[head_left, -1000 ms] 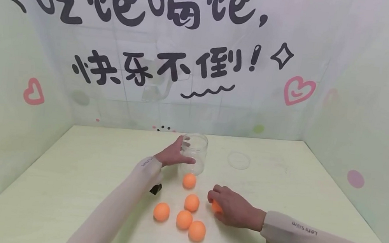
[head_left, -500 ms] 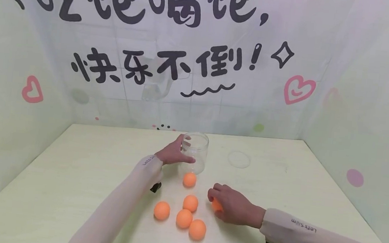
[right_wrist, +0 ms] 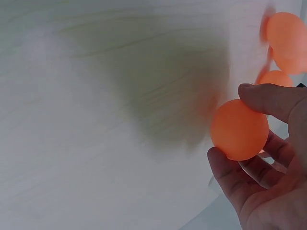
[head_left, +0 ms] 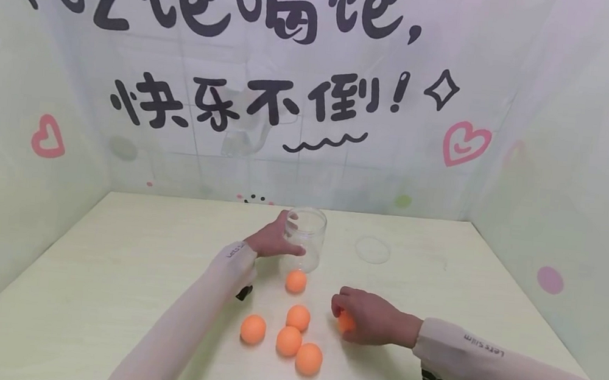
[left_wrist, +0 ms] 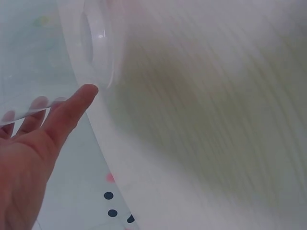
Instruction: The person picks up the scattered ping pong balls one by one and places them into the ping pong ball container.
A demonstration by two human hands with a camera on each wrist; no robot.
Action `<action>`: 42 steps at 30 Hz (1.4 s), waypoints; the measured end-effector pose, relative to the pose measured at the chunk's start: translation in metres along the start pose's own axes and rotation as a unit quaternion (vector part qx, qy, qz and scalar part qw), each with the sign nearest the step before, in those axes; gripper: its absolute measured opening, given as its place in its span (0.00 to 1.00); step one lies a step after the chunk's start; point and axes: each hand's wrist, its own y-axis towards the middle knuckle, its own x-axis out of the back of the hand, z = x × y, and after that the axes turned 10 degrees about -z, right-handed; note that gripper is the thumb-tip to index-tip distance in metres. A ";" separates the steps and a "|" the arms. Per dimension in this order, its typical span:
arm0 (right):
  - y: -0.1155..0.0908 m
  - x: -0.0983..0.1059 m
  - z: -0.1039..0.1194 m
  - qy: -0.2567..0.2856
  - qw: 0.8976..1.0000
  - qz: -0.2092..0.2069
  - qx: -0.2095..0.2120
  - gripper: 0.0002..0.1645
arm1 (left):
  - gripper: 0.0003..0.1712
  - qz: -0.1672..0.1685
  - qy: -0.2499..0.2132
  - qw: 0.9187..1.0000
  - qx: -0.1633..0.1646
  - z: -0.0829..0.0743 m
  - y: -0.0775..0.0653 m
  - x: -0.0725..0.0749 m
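A clear plastic jar (head_left: pixel 311 249) stands upright and open-topped toward the back of the table. My left hand (head_left: pixel 276 238) grips it from the left, thumb across the front and fingers behind; in the left wrist view the hand (left_wrist: pixel 36 139) lies along the jar's clear wall (left_wrist: pixel 33 62). Between thumb and fingertips my right hand (head_left: pixel 377 320) pinches an orange ping-pong ball (right_wrist: pixel 240 129), close over the table to the right of the other balls. One ping-pong ball (head_left: pixel 296 281) lies just in front of the jar.
Nearer the front lie several more orange balls (head_left: pixel 288 341), with one ball (head_left: pixel 253 329) apart at the left. A clear ring-shaped lid (head_left: pixel 373 250) rests flat right of the jar. Printed cloth walls (head_left: pixel 381 191) enclose the table (head_left: pixel 127 258) at the back and sides.
My right hand has shifted slightly to the right, carrying its ball along. The left hand and the jar have stayed in place. One loose ball has rolled slightly against its neighbour.
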 end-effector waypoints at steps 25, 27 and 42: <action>0.061 0.053 -0.030 -0.047 0.998 -0.031 -0.041 0.12 | 0.50 0.008 -0.034 0.999 0.035 0.007 -0.005 0.001; 0.066 0.059 -0.031 -0.054 0.997 -0.034 -0.046 0.12 | 0.50 0.007 -0.034 0.999 0.035 0.006 -0.005 0.000; 0.109 0.097 -0.029 -0.066 0.993 -0.068 -0.076 0.14 | 0.51 0.004 -0.010 0.999 0.031 0.000 0.002 -0.001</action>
